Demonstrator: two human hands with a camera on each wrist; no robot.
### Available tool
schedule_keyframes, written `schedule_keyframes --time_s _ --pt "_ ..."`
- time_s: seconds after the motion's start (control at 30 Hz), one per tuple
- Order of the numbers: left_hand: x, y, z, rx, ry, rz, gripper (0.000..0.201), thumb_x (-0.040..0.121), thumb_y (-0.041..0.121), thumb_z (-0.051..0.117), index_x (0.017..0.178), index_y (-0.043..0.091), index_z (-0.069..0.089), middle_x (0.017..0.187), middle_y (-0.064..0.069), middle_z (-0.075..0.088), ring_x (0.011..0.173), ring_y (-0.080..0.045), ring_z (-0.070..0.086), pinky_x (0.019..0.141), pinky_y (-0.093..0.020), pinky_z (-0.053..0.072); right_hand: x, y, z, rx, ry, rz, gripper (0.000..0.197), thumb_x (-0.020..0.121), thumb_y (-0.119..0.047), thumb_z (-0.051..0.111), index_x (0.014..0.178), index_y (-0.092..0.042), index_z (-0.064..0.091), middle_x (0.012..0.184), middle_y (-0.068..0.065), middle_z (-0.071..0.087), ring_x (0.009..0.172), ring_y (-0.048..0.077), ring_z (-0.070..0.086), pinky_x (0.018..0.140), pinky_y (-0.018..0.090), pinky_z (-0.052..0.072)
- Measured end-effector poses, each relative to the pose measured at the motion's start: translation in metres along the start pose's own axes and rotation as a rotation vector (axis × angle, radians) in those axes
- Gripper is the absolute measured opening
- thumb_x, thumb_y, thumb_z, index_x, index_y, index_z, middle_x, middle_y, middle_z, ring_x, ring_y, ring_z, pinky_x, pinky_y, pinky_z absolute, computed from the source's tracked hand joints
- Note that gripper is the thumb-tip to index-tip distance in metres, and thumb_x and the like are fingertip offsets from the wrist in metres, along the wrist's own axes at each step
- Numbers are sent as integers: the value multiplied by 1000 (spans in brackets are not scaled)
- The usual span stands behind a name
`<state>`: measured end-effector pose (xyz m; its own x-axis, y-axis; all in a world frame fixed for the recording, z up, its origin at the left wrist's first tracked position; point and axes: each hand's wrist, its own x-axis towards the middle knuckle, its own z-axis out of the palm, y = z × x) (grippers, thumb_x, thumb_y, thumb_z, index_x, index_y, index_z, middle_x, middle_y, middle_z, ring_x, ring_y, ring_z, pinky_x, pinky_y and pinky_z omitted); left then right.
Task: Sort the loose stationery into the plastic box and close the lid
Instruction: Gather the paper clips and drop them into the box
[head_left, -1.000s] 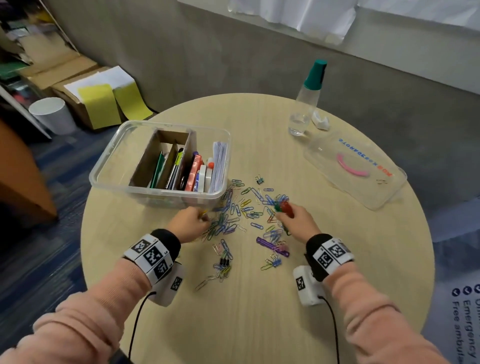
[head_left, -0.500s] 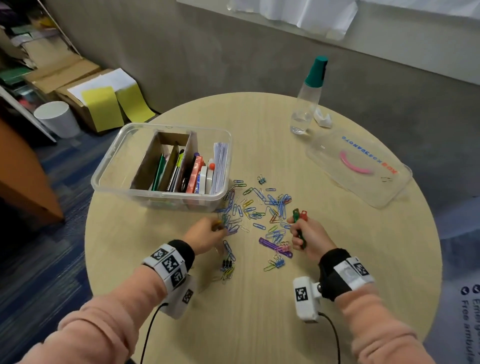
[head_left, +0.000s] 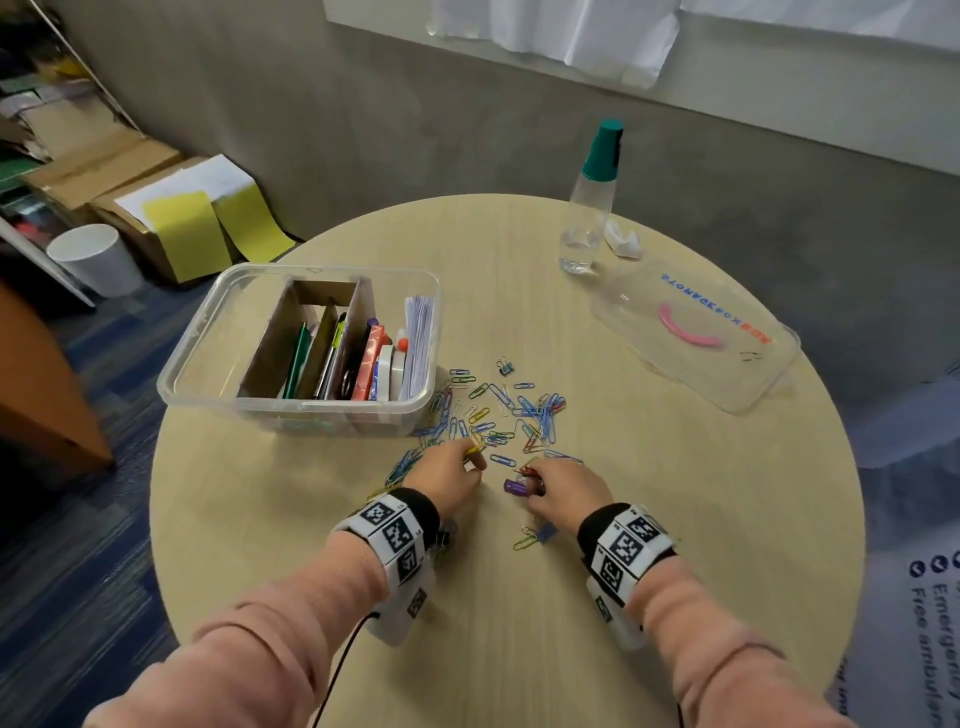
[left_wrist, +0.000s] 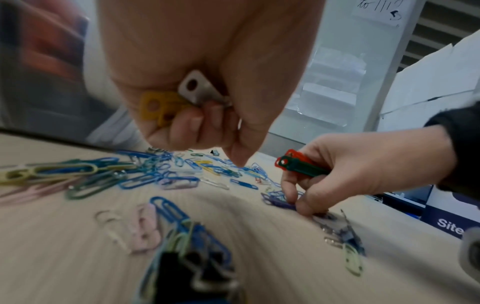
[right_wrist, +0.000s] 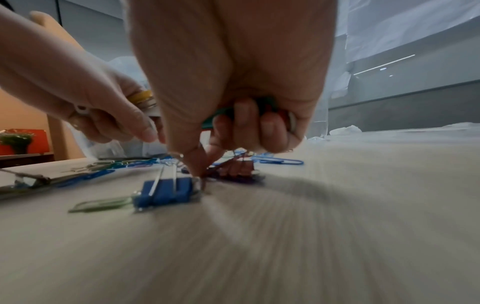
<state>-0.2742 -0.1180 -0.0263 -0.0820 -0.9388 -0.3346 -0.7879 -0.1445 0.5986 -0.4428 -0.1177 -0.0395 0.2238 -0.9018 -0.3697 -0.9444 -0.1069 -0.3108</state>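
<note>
pink sleeves (head_left: 291, 618), black wristbands (head_left: 423, 512) with white checker-marked tags (head_left: 628, 545) and white cabled wrist cameras (head_left: 400, 608).

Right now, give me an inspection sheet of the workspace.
Surface: round wooden table.
Job's things: open plastic box with pens and paper inside; lid lying apart; paper clips scattered beside the box.
Clutter: spray bottle.
Hands: left hand grips yellow and grey clips; right hand grips red and green clips.
Cables: black wrist-camera cable.
Surroundings: cardboard boxes, white bin.
</note>
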Motion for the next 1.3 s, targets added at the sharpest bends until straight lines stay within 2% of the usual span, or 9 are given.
schedule_keyframes --time_s 0.17,0.37,0.5,0.67,0.77,0.87,1.03,1.1,1.3 --pt "-7 -5 -3 -83 46 28 14 92 19 51 99 15 63 105 -2 63 93 -15 57 80 -23 43 0 9 -6 -3 2 -22 25 83 -31 59 106 -21 55 111 3 64 103 27 60 77 30 44" --pt "-19 4 -33 -271 158 186 19 97 22 45 93 16 63 90 7 61 82 -6 56 65 -9 40 11 0 -15 -169 -112 -74 21 88 -36 55 96 -16 57 107 8 63 99 29 60 76 31 44" --pt "-23 6 -62 -352 131 241 17 96 22 44 89 22 60 91 9 60 90 -6 56 80 -18 43 10 2 -21 -142 -19 -92 22 92 -28 49 105 -14 59 107 8 63 99 29 60 79 33 45" --pt "-31 3 -85 -406 30 279 18 96 24 43 88 26 60 93 11 62 96 -6 58 88 -24 44 4 10 -36 682 289 94 14 92 -21 56 101 -13 63 84 -4 58 75 10 54 71 21 38" --pt "-32 -1 -98 -510 13 277 22 97 21 41 87 22 61 67 21 58 63 14 55 59 -3 43 -4 11 -47 1361 402 266 17 95 -12 45 84 -16 56 63 -3 45 42 5 40 40 18 33" --pt "-31 -11 -114 -594 -15 242 24 98 23 40 88 20 62 42 14 46 37 3 40 39 -6 33 -15 9 -51 1872 349 303 28 94 -20 35 70 -18 48 58 -3 49 40 9 38 39 20 30" --pt "-24 -32 -141 -734 -14 156 24 96 29 44 87 21 64 45 11 36 40 -4 31 40 -17 29 -25 -4 -44 2085 373 208 16 82 -21 38 69 -18 45 62 -1 59 53 15 47 56 26 32" --pt "-20 -39 -157 -856 10 96 21 94 27 47 82 18 62 42 11 37 38 -5 30 37 -16 27 -25 -13 -43 2096 383 187 9 75 -24 43 71 -17 47 61 0 58 49 14 49 52 25 35" --pt "-5 -75 -210 -1122 16 -87 19 96 25 45 78 19 48 50 8 34 36 -3 32 33 -14 29 -8 -45 -44 2008 319 326 22 97 -22 38 79 -17 49 47 -6 45 35 7 39 35 14 31"
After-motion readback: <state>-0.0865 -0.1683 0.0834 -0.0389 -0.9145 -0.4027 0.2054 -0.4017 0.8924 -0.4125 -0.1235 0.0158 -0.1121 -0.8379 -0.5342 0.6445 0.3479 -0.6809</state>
